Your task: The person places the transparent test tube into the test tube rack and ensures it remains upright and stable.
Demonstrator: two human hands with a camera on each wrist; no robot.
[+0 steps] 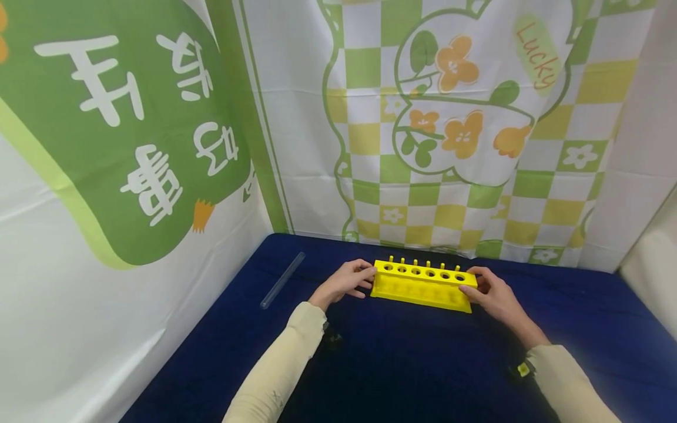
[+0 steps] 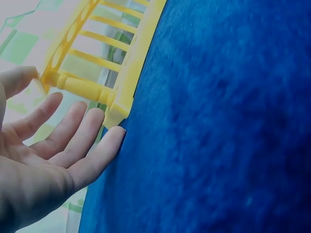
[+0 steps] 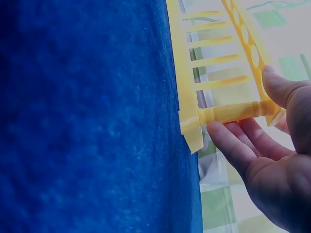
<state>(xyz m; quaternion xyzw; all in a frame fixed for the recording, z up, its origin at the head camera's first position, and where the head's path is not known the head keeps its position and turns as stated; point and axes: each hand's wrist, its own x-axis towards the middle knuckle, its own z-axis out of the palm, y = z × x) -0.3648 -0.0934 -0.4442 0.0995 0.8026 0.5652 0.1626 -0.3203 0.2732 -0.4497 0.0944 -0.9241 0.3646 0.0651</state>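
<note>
Two hands [image 1: 346, 280] [image 1: 494, 295], one yellow rack [image 1: 418, 289], one clear tube [image 1: 282, 281] and one blue table [image 1: 423, 364].
The rack has six round holes [image 1: 415, 271], six small pegs [image 1: 415, 262] and two thicker end posts [image 2: 83, 89] [image 3: 233, 112]. There are two pale sleeves [image 1: 280, 364] [image 1: 568, 376], one for each hand. The cloth at the left [image 1: 174, 282] bears four large white characters [image 1: 95, 88]. The cloth behind the table [image 1: 296, 147] bears one English word, "Lucky" [image 1: 538, 51], and four large orange flowers [image 1: 457, 66].

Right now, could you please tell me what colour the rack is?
The rack is bright yellow, best seen in the head view.
</note>
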